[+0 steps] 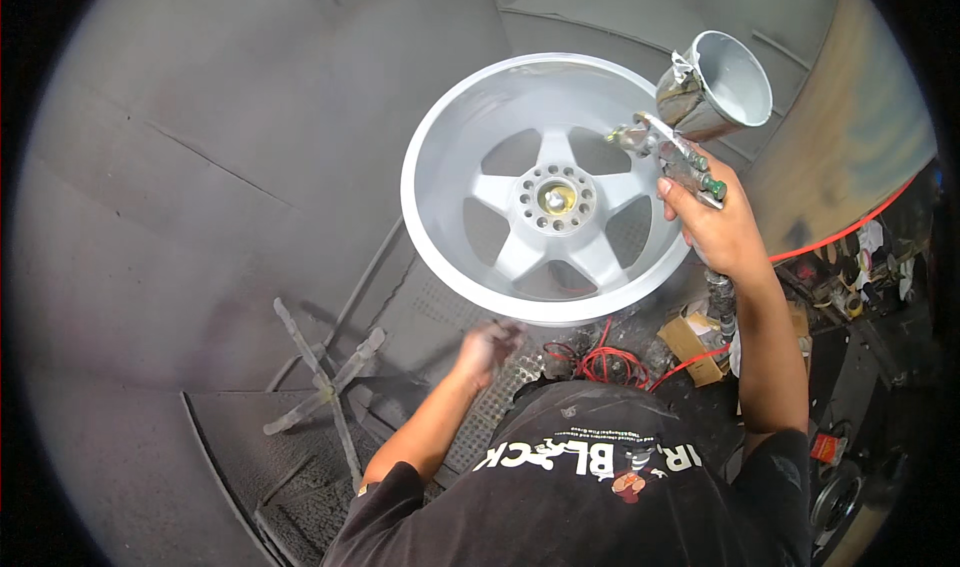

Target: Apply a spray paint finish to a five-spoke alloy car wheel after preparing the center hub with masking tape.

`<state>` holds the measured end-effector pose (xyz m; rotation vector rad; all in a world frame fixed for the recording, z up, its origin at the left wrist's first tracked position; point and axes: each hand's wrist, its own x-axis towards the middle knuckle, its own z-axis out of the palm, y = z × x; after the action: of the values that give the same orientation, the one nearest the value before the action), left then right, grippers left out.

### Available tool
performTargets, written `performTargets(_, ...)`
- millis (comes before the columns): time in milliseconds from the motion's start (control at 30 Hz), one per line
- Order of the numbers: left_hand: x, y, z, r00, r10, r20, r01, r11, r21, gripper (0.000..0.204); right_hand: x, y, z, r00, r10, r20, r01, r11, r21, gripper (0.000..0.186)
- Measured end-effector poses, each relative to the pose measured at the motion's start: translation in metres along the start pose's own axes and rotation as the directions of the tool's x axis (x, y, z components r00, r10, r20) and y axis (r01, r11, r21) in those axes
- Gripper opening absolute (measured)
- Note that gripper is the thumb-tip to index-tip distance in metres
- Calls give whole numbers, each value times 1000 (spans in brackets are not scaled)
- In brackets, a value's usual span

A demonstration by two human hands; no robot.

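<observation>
A white five-spoke wheel rim (450, 137) lies face up in front of me, its hub (556, 199) showing a brass-coloured centre. My right hand (715, 227) grips a metal spray gun (668, 150) with an open cup (728, 85) on top, its nozzle pointing at the rim's right inner wall. My left hand (487, 347) hovers below the rim's near edge, blurred, fingers loosely curled and apart, holding nothing that I can make out.
A grey overspray-coated booth wall (250, 137) surrounds the rim. A metal cross stand (322, 382) lies at lower left. Red wire coils (606, 365) and a cardboard piece (690, 347) sit under the rim. Clutter lines the right side (860, 277).
</observation>
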<state>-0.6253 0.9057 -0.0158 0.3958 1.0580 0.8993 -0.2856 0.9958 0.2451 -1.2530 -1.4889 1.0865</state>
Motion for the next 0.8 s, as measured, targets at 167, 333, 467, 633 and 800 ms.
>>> performTargets(167,8,32,-2,983,126,-135,-152,969,-197,39,-10,1,4,1000,3,28,-4,999,39,40)
performTargets(333,1,18,23,993,35,-115,-58,978,-201,42,-24,-15,8,916,109,385,-184,969,163,40)
performTargets(467,-5,-6,41,999,-4,-50,-8,968,-252,38,-20,-18,24,922,-14,388,-69,977,200,39)
performTargets(633,-19,-21,59,990,-101,95,109,990,-84,52,-4,-20,27,950,9,312,-50,991,124,36)
performTargets(800,-14,-29,51,987,-119,104,133,982,-137,57,3,-17,26,966,-33,255,-11,985,170,34)
